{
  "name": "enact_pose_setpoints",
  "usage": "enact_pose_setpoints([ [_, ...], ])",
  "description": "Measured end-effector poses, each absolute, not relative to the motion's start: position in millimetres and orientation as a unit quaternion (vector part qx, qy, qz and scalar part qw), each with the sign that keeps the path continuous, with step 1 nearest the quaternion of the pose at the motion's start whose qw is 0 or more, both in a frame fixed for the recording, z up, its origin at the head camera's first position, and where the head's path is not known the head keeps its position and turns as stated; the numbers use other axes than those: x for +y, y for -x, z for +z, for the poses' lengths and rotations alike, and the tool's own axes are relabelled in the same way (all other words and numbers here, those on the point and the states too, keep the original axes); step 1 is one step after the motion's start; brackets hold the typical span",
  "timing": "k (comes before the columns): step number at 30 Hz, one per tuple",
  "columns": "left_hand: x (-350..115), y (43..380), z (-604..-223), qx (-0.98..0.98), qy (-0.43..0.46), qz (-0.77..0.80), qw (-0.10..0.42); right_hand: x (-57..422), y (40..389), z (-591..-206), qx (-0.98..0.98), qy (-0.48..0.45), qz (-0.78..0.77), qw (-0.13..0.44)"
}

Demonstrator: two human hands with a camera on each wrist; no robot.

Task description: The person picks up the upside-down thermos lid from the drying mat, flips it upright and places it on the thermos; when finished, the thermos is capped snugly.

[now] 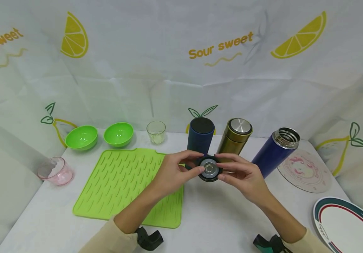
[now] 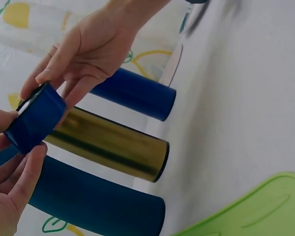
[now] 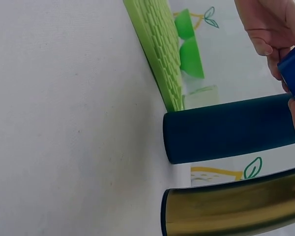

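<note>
Both hands pinch the rim of a blue flask lid (image 1: 209, 169), raised above the table. Its underside, with a grey ring in the middle, faces the head camera; the blue outer wall (image 2: 37, 120) shows in the left wrist view. My left hand (image 1: 175, 172) grips it from the left, thumb over the underside. From the right, fingers and thumb of my right hand (image 1: 246, 177) hold the edge. Just right of that hand stands a blue flask (image 1: 273, 153) without a lid, its steel mouth bare. Behind the lid are a capped dark blue flask (image 1: 200, 137) and a capped gold flask (image 1: 232, 144).
A green drying mat (image 1: 121, 182) lies left of centre. Behind it are two green bowls (image 1: 81, 138) and a clear glass (image 1: 156, 133). A pink glass (image 1: 58, 172) is far left. On the right lie a round pink-printed mat (image 1: 308, 172) and a white plate (image 1: 352, 225).
</note>
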State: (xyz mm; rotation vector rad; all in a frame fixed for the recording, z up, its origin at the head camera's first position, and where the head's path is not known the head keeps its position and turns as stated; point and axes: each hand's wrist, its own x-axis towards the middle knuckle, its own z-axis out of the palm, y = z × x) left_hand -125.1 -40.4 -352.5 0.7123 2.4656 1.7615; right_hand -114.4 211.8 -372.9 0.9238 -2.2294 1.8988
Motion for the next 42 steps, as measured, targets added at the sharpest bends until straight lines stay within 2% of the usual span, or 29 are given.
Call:
enact_pose_setpoints([
  [11,-38,121,-352,0.765,-0.293,0.571,-0.052,210,116,-371,-0.689,-0.317,0.650,0.051],
  [22,-36,120,-349,0.756,-0.330,0.557,-0.096,205,115,-371,-0.696,-0.315,0.645,0.018],
  [30,-37,122,-348,0.750,-0.316,0.576,-0.077,204,116,-368,-0.704,-0.322,0.631,0.051],
  [38,-35,122,-341,0.763,-0.233,0.604,0.002,203,110,-363,-0.720,-0.312,0.618,0.059],
  [42,-36,123,-343,0.765,-0.235,0.599,0.020,202,109,-364,-0.724,-0.319,0.609,0.064],
])
